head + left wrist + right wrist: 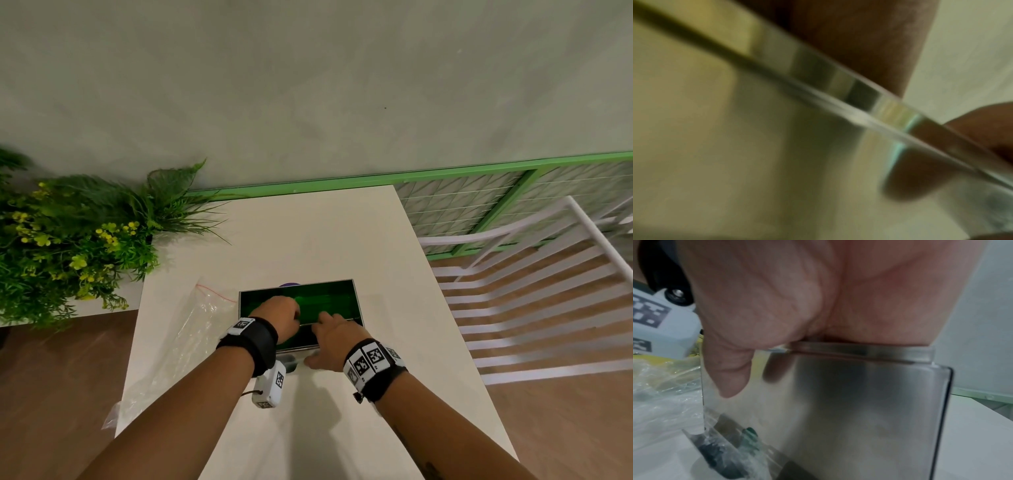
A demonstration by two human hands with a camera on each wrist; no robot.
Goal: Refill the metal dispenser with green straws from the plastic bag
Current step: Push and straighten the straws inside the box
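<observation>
While the right hand point(331, 342) grips the metal dispenser point(356, 301) rim, the left hand point(279, 317) reaches inside, grip unclear; green straws point(318, 301) could jam crosswise.

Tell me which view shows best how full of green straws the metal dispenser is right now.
The head view: it looks down into the open metal dispenser, where green straws show beyond both hands. The right wrist view shows only the steel front wall, with a few straws at its base. The left wrist view is blurred; just a shiny edge, no straws.
</observation>
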